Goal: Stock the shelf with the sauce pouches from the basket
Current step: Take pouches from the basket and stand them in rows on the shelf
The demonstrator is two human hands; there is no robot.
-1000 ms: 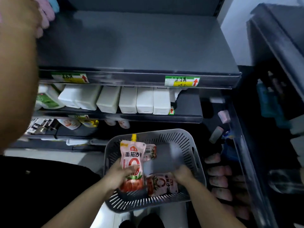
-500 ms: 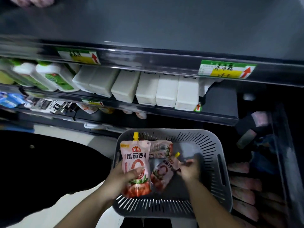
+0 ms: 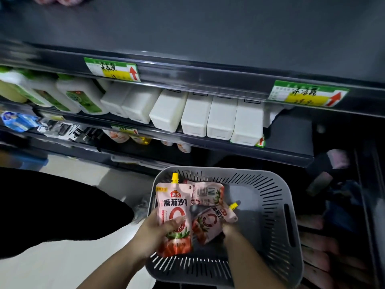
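Both hands loaded, so risk first: shelf sits well above basket, long lift, slick film. Tilted pouch only pinched at bottom end by right hand, could slip back imo. Upright pouch wrapped in left hand, looks firmer. Count: one basket, three sauce pouches, third pouch lying flat in basket, two hands.

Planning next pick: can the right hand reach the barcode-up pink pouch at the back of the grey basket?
Probably not yet: the right hand grips a tilted pink sauce pouch overlapping the barcode-up pink pouch. The slotted grey plastic basket is open above.
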